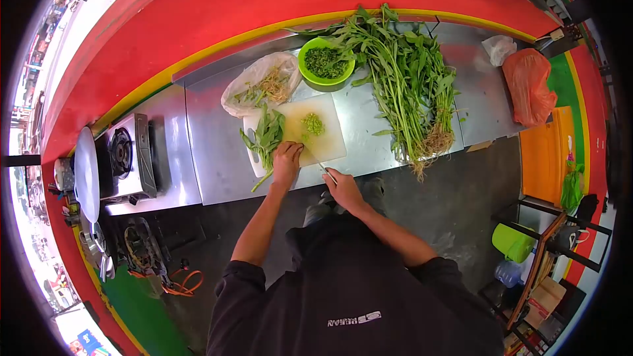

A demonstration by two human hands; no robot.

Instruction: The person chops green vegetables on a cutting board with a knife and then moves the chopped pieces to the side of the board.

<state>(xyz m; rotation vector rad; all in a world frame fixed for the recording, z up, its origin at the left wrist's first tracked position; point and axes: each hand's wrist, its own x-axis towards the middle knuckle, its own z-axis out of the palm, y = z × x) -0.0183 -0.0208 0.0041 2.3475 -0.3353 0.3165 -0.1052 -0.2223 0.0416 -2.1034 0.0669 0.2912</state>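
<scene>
On the white cutting board [333,135], my left hand [287,161] is closed on a bunch of leafy greens [267,135], pressing it against the board. The leaves spread to the left of my fingers, and some stems hang past the board's front edge. My right hand [343,188] grips a knife [324,168] at the board's front edge. Its thin blade points up and left, close to my left fingertips. A small pile of chopped green pieces [312,123] lies on the board, beyond the blade.
Behind the board stand a bright green bowl [318,82] of chopped greens and a clear plastic bag [239,95] with plant scraps. A large heap of long-stemmed greens [402,79] with roots lies to the right. At left is a gas stove [132,151]; a red bag [527,86] sits far right.
</scene>
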